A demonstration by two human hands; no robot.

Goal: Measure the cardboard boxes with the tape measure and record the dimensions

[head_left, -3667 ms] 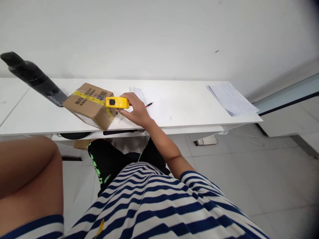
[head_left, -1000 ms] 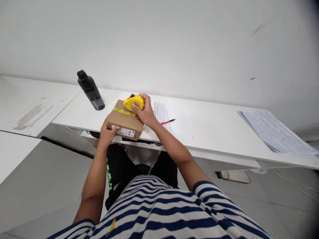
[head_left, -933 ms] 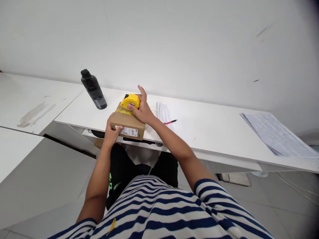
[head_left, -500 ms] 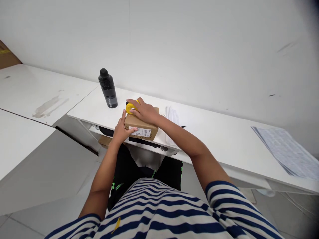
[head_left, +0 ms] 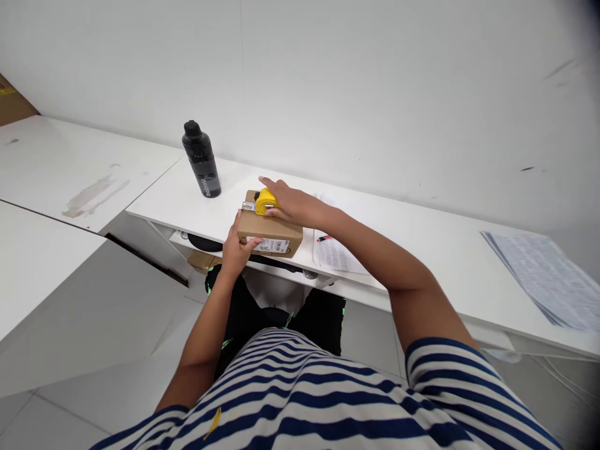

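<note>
A brown cardboard box with a white printed label on its near face sits at the front edge of the white desk. My left hand grips its left end, thumb across the label and fingers along the side. My right hand is closed on a yellow tape measure over the top of the box. A short length of metal blade sticks out leftward from the case, its end by the box's left edge, above my left fingertips.
A black bottle stands upright at the back left. Right of the box lie a notebook and a red-and-black pen, partly behind my right forearm. Printed sheets lie farther right. Under the desktop runs an open shelf.
My right hand has moved right along the box with the tape measure, and a short stretch of blade now shows. My left hand still holds the box's left end.
</note>
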